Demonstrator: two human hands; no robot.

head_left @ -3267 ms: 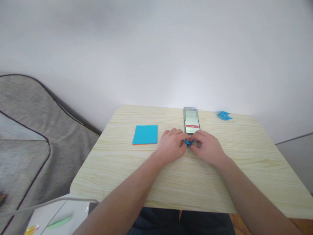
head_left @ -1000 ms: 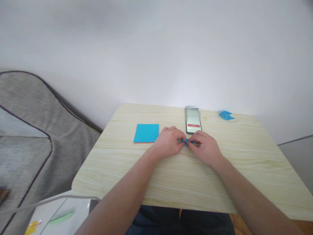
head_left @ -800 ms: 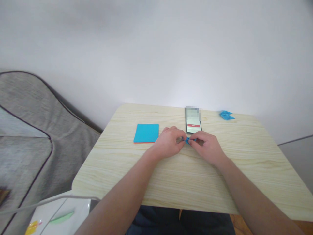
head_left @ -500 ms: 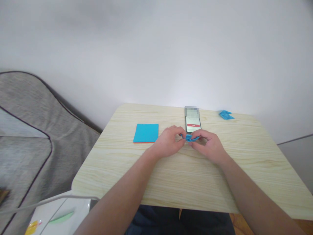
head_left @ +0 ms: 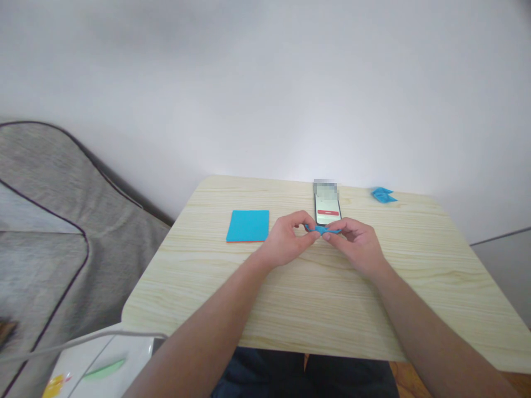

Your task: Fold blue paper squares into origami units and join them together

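Observation:
A small folded piece of blue paper (head_left: 320, 229) is held just above the light wooden table (head_left: 315, 298), pinched from both ends. My left hand (head_left: 286, 242) grips its left end with thumb and fingers closed. My right hand (head_left: 354, 244) pinches its right end in the same way. The paper looks stretched flat between the two hands. A phone (head_left: 327, 207) with a lit screen lies right behind the hands.
A stack of blue square paper (head_left: 248, 225) lies left of my hands. A finished blue folded paper figure (head_left: 383, 194) sits at the table's far right. Left of the table are grey fabric (head_left: 41, 221) and a white cable (head_left: 83, 340).
Both hands have lifted the folded blue paper slightly off the table and toward the phone, pulling its ends apart so it now spans wider between the fingertips.

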